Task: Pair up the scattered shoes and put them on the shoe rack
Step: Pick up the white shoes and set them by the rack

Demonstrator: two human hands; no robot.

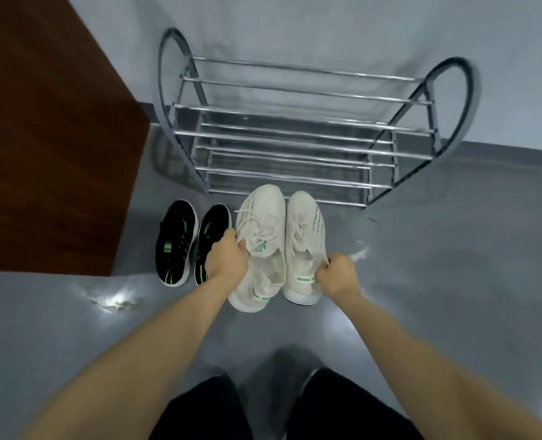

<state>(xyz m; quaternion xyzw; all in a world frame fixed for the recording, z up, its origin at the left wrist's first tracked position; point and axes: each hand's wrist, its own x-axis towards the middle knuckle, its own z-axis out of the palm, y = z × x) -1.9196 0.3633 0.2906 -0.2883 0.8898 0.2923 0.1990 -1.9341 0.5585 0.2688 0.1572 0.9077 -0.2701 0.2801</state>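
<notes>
Two white sneakers with green trim lie side by side, toes toward the metal shoe rack. My left hand grips the collar of the left white sneaker. My right hand pinches the collar edge of the right white sneaker. To their left, a pair of black sneakers with green accents stands on the floor: one black sneaker in full view, the other black sneaker partly behind my left hand. The rack's chrome bars hold no shoes.
The rack stands against a grey wall. A brown wooden panel fills the left side. The grey floor is glossy with light glare. My legs in dark trousers show at the bottom edge.
</notes>
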